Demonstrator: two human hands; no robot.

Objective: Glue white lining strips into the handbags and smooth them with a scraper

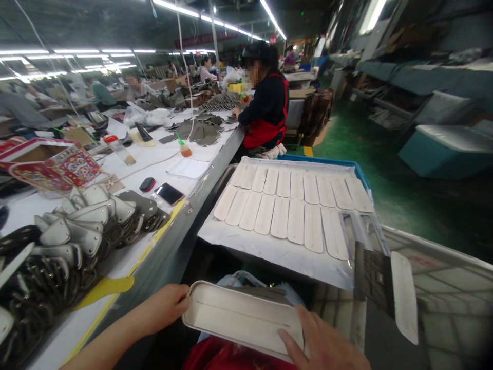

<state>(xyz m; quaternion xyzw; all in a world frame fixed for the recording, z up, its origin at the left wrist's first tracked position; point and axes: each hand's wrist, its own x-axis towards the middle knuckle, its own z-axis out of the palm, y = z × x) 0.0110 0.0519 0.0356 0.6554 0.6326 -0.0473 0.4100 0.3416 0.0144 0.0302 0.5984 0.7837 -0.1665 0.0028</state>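
Nearest, over a red cloth (231, 354) in the person's lap, a pale panel (239, 316) with a raised rim is held at both ends. The left hand (167, 307) has its fingers curled together, pinching the left end at the rim. The right hand (327, 339) sets its thumb on the panel's inner face and its fingers about the right end; how the fingertips sit beneath cannot be told.

To handle it well, the person would likely do best to keep both ends evenly supported, so the long piece does not twist, and to spread light thumb pressure without marking the pale face. Holding the rim rather than the middle should also keep the lengthwise line in plain sight.

The panel's long axis runs left to right, its right end slightly nearer the person; one rounded end points left, and the hollow face is turned up.

Farther, on the right, a loose panel (404, 298) lies with its length near to far, beside a dark piece (373, 272). Beyond the hands, a white-covered board (250, 244) bears two rows of similar panels (271, 218), mostly pointing near to far, crosswise to the held one.
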